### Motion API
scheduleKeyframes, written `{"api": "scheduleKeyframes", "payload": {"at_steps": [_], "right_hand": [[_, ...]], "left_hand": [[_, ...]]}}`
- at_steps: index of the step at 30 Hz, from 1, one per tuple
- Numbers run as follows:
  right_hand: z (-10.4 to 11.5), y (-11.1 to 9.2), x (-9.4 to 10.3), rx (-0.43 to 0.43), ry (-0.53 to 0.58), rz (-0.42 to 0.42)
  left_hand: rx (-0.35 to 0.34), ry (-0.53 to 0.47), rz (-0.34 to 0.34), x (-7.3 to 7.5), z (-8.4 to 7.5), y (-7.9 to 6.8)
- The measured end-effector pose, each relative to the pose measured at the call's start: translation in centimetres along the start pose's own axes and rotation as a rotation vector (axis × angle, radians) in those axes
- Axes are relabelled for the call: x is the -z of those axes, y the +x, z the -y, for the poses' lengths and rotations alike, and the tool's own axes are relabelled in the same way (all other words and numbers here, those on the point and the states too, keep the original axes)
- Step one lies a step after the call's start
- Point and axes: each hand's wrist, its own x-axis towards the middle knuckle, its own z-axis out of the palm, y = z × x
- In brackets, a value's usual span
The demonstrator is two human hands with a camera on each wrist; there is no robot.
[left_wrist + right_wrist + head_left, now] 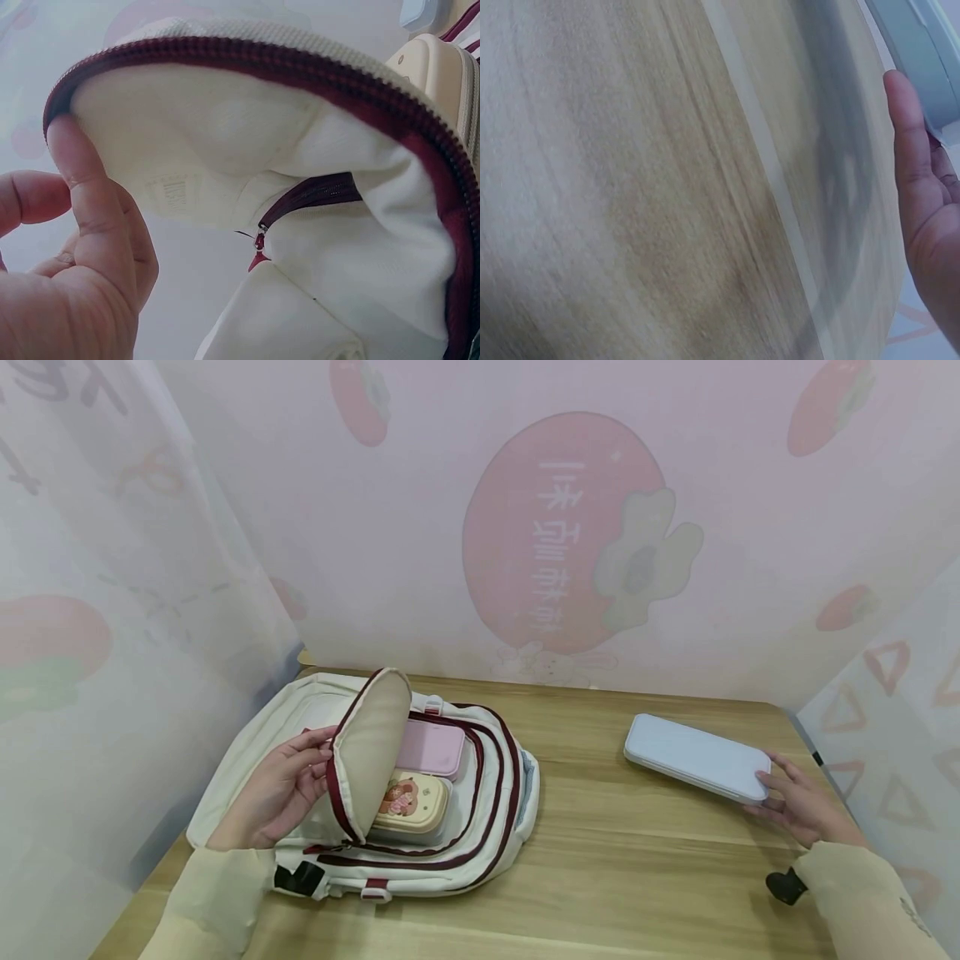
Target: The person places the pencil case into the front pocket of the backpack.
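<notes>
A white backpack [498, 852] with dark red zip edging lies on the table, its front pocket unzipped. My left hand [288, 789] pinches the edge of the raised pocket flap [378, 752], fingertips at the dark red zip [225, 52] in the left wrist view. Inside the pocket sit a pink case [432, 749] and a cream case [412, 802] with a cartoon picture; the flap hides part of both. Off to the right, my right hand [806, 806] grips the near right end of a flat light blue case [697, 756], held tilted over the table.
The wood-grain table [600, 877] stretches between the backpack and the light blue case. Fabric curtains [420, 543] printed with strawberries hang behind and at both sides. A white buckle [377, 892] sticks out at the backpack's near edge.
</notes>
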Motion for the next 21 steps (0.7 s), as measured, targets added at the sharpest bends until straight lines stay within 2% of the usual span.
{"api": "scheduleKeyframes", "payload": {"at_steps": [21], "right_hand": [[-0.20,0.23,-0.10,0.009,0.053,0.020]], "left_hand": [[-0.011,0.009,-0.002,0.15,0.00,-0.10]]}}
